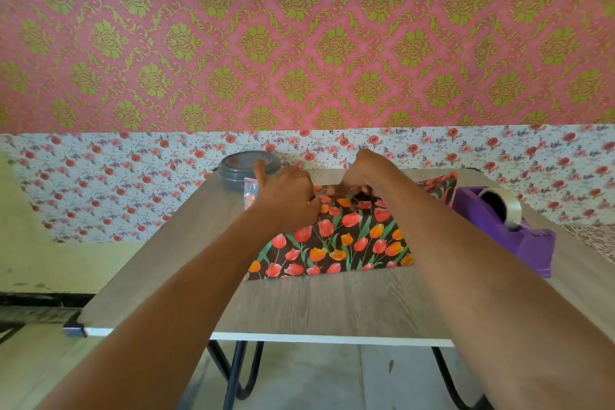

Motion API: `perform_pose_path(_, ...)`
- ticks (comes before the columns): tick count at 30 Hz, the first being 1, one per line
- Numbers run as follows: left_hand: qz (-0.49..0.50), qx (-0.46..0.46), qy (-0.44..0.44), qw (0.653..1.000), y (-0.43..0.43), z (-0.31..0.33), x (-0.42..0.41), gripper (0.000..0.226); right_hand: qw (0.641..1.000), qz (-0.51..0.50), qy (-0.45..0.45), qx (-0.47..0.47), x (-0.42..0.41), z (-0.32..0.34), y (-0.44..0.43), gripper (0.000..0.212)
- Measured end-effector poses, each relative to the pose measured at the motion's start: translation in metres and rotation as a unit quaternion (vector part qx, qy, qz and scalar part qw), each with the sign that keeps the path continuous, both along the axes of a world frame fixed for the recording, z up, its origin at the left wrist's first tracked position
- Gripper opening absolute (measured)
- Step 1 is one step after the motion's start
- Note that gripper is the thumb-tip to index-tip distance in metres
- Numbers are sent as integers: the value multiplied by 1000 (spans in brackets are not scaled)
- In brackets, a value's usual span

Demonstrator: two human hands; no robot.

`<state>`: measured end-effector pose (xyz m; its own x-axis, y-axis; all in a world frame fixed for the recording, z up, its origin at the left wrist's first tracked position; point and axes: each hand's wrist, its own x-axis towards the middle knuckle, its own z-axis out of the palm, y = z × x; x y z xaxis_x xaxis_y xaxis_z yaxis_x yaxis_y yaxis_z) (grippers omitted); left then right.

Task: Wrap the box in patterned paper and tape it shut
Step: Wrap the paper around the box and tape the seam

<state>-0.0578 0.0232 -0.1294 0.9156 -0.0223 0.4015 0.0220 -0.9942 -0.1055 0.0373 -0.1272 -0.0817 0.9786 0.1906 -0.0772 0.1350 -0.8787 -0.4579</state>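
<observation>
Dark patterned paper (336,243) with red and orange tulips lies spread on the wooden table (326,306). The box is hidden under the paper and my hands. My left hand (286,196) holds the paper's left part, fingers curled at a fold, thumb lifted. My right hand (366,176) has its fingers curled down on the paper at the far middle, pinching a fold. A flap of the paper (442,186) stands up at the far right.
A purple tape dispenser (506,226) with a roll of clear tape stands at the table's right edge. A grey round lidded container (248,170) sits at the far left corner, a small clear packet (250,193) next to it. Patterned wall behind.
</observation>
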Motion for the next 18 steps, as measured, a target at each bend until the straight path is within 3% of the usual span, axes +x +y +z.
perform_pose_path(2,8,-2,11,1000,-1,1,1,38,1000,14,-14,13,-2,1,-7,75)
perform_pose_path(5,30,-21,28,999,-6,8,0,34,993,22,-93,63,-10,-1,-26,37)
perform_pose_path(8,20,-63,23,998,-19,19,-4,24,963,45,-188,186,-24,-16,-56,36)
perform_pose_path(12,-79,-165,55,982,-37,27,-4,66,909,61,-327,251,-56,-50,-93,20)
perform_pose_path(15,-118,-161,138,970,-49,23,6,98,881,47,-381,275,-67,-84,-114,31)
perform_pose_path(18,-105,-158,222,957,-62,12,22,115,886,1,-372,277,-71,-115,-136,49)
